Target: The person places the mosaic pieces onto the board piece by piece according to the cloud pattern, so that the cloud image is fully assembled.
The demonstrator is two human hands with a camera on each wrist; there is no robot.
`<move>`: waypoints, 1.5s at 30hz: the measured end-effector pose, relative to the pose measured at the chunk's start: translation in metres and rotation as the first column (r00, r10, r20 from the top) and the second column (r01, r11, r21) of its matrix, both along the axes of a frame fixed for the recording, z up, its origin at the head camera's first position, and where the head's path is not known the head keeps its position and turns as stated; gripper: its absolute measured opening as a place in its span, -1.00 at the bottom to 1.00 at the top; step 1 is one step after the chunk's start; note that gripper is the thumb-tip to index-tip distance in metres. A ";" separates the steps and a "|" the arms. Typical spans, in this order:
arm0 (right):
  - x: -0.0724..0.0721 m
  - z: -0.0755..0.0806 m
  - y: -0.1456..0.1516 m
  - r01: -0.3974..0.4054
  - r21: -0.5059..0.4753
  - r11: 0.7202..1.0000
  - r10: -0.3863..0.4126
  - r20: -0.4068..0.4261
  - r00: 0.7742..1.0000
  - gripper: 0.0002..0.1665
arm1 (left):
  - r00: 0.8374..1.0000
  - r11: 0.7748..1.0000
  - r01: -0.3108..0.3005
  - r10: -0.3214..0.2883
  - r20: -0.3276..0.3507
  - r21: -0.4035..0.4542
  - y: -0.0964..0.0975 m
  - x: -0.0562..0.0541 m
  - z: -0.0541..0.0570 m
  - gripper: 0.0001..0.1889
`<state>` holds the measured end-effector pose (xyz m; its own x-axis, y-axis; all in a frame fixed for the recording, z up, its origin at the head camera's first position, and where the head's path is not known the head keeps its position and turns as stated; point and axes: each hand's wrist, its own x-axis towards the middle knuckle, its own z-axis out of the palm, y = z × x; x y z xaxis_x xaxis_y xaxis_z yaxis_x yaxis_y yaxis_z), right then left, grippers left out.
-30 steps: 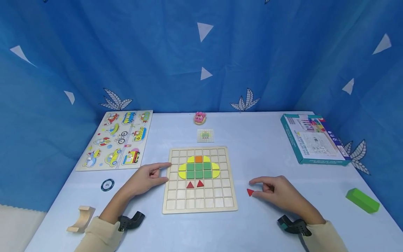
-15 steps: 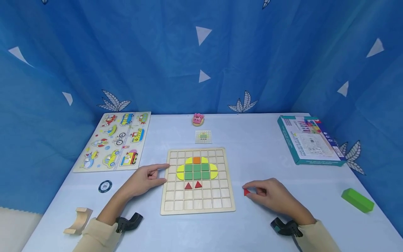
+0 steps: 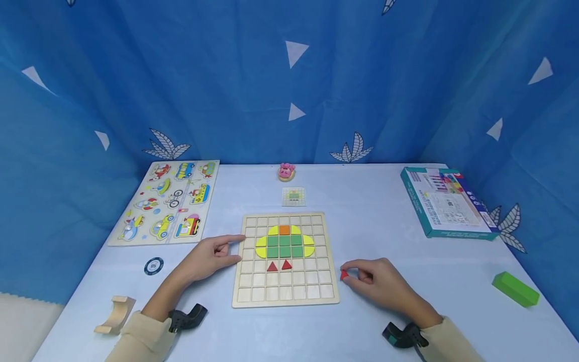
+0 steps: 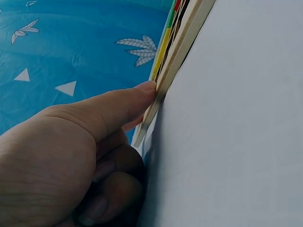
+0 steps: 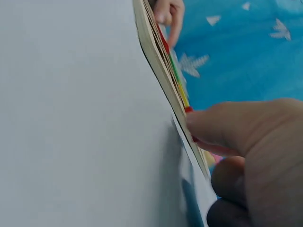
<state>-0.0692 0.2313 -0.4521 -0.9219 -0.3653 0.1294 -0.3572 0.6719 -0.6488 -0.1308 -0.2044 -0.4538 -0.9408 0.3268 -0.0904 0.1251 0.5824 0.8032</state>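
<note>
A square wooden grid board [image 3: 258,294] lies mid-table, bearing green squares [image 3: 284,246], an orange square [image 3: 284,230] and yellow rounded pieces [image 3: 309,240]. Below them sit two red triangles [image 3: 272,267], the right one slightly tilted. My left hand [image 3: 210,259] touches the board's left edge with extended index finger and thumb; in the left wrist view the thumb [image 4: 118,106] meets that edge. Just right of the board, my right hand [image 3: 382,281] pinches another red triangle [image 3: 344,274] between thumb and index finger, which partly hide it.
Behind the board are a small pattern card [image 3: 294,196] and a pink toy [image 3: 286,172]. A vehicle puzzle [image 3: 149,216], a round chip [image 3: 154,266] and a wooden arch [image 3: 116,315] lie left; a box [image 3: 450,203] and a green block [image 3: 515,289] lie right.
My right hand has closed its thumb and index finger on the red triangle and moved left with it, close to the board's right edge. The left hand stays at the board.
</note>
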 end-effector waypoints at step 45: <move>-0.030 0.005 -0.104 -0.109 0.109 0.988 0.126 -0.164 0.978 -0.78 | 1.000 1.000 0.005 -0.005 0.005 0.004 0.000 0.000 0.001 -0.49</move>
